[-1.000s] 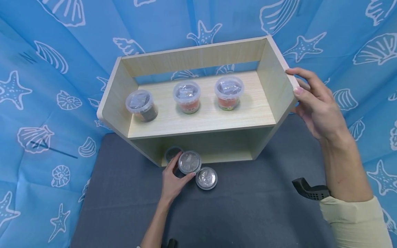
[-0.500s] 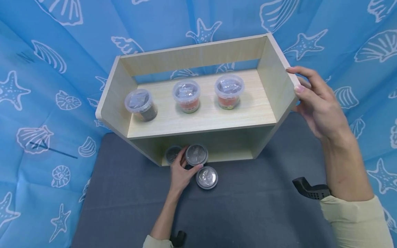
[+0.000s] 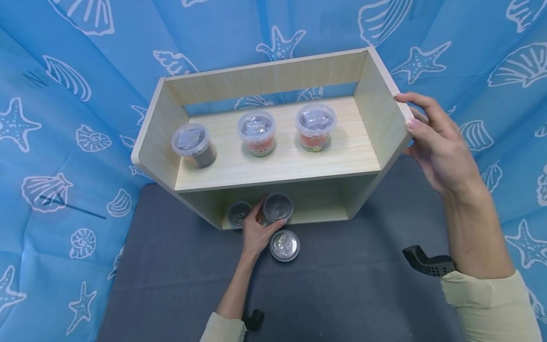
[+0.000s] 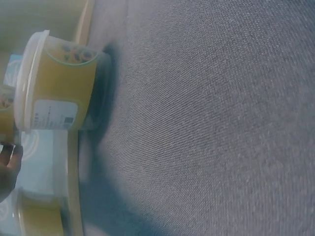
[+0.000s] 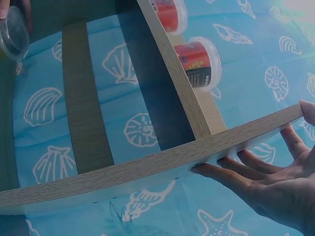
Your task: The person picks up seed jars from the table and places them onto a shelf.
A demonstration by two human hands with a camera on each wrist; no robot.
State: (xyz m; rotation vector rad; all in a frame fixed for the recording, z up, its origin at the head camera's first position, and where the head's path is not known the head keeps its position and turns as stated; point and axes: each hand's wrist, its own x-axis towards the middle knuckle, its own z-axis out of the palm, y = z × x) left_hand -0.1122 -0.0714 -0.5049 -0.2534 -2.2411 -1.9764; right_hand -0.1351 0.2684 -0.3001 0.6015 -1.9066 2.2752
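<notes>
My left hand (image 3: 256,232) holds a round yellow-labelled plastic tub (image 3: 278,207) with a clear lid, at the front of the lower shelf. Its fingers and thumb lie around the tub's side. Just nearer, another lidded tub (image 3: 284,245) stands on the dark cloth; its yellow label shows in the left wrist view (image 4: 64,83). A third tub (image 3: 239,213) sits at the lower shelf's left end. At the right, my right hand (image 3: 440,142) touches the wooden shelf unit's side panel (image 3: 382,109). In the right wrist view its fingers (image 5: 231,179) lie fairly straight against the outer face.
On the upper shelf (image 3: 231,178) stand a dark tub (image 3: 195,145) at the left and two red tubs, one in the middle (image 3: 257,133) and one to the right (image 3: 315,127). A blue seashell curtain (image 3: 77,118) hangs behind. Grey cloth (image 3: 342,285) covers the table.
My left hand has moved the held tub rightward and away from me, onto or over the lower shelf's front, apart from the left tub. My right hand stays on the panel.
</notes>
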